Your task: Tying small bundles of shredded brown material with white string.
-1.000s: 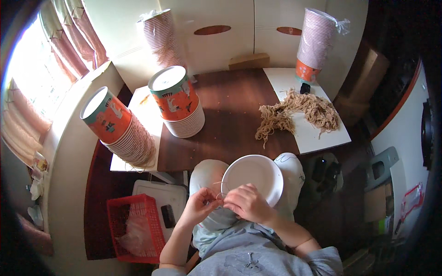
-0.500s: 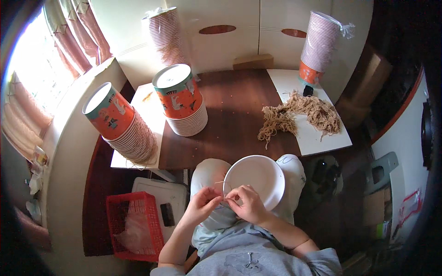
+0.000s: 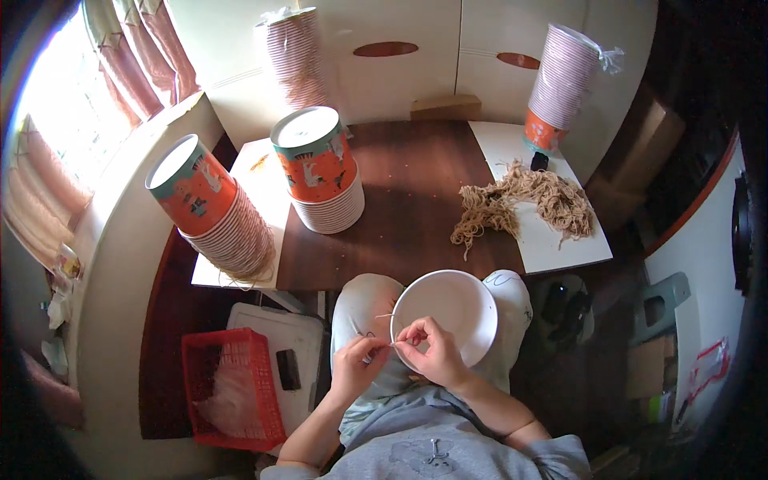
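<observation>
A white paper bucket (image 3: 472, 308) rests on my lap, its open mouth facing up. At its near-left rim my left hand (image 3: 357, 366) and my right hand (image 3: 428, 350) meet, fingertips pinched together. A thin tan string (image 3: 384, 316) sticks up by the rim next to my fingers, and both hands appear closed on it. The fingers hide where it meets the bucket. A heap of tan string (image 3: 552, 204) lies at the right of the table.
Stacked orange and teal paper buckets (image 3: 316, 172) stand on the brown table (image 3: 400, 232), with another stack (image 3: 216, 208) at its left edge. Two wrapped stacks (image 3: 564, 80) stand at the back. A red plastic basket (image 3: 268, 384) and a phone (image 3: 289, 370) are below left.
My hands stay at the bucket's rim. The left hand has turned and lowered slightly, and its fingers have curled in more. The whole view has shifted a little.
</observation>
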Motion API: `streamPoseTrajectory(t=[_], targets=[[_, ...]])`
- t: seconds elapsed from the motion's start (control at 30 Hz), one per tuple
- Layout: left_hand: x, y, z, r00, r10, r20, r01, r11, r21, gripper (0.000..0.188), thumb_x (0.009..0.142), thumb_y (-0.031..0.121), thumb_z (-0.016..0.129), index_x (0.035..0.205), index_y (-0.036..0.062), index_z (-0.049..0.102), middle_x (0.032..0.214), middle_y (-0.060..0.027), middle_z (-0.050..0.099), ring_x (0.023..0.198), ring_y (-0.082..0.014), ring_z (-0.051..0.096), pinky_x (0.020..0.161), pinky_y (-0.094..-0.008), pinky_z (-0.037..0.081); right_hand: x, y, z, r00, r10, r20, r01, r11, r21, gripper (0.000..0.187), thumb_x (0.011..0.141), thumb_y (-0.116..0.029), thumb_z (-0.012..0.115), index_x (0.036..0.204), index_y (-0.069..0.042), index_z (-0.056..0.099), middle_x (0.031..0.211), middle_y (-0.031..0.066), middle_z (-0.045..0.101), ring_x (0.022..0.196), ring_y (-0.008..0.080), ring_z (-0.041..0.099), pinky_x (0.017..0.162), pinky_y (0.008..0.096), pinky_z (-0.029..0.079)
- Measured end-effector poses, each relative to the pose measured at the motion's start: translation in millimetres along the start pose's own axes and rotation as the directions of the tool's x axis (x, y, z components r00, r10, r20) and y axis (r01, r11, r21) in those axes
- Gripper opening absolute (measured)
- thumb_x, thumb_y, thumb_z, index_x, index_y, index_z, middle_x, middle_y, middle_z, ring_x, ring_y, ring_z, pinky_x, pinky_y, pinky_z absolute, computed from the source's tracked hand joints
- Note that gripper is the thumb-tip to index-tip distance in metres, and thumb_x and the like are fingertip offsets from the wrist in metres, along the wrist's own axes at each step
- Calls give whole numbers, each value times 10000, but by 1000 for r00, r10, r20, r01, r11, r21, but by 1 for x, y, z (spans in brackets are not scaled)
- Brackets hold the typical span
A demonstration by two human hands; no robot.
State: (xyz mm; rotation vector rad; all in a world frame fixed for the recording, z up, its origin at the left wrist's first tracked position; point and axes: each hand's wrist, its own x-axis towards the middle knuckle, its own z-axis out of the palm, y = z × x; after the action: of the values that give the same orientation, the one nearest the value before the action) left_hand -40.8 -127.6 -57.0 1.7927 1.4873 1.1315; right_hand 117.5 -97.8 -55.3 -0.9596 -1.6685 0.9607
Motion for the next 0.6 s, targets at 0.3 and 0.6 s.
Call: streamPoseTrajectory(t=[0.3, 0.6], targets=[[1, 5, 1, 982, 158, -103, -160, 987, -8, 170, 691, -42, 621, 841, 36, 629, 763, -82, 619, 651, -170, 598, 522, -246, 481, -1, -1, 0, 1000, 25, 3, -25, 999, 38, 191, 741, -47, 638, 825, -37, 467, 762, 51, 585, 667, 135, 560, 594, 256, 464], [1, 6, 3, 974, 198, -113, -204, 978, -46, 204, 685, -50, 610, 872, 30, 624, 786, -80, 610, 657, -168, 584, 550, -247, 478, 1, -5, -1, 1000, 19, -7, -19, 999, 31, 187, 748, -29, 629, 806, -36, 451, 755, 57, 589, 669, 128, 566, 598, 247, 464]])
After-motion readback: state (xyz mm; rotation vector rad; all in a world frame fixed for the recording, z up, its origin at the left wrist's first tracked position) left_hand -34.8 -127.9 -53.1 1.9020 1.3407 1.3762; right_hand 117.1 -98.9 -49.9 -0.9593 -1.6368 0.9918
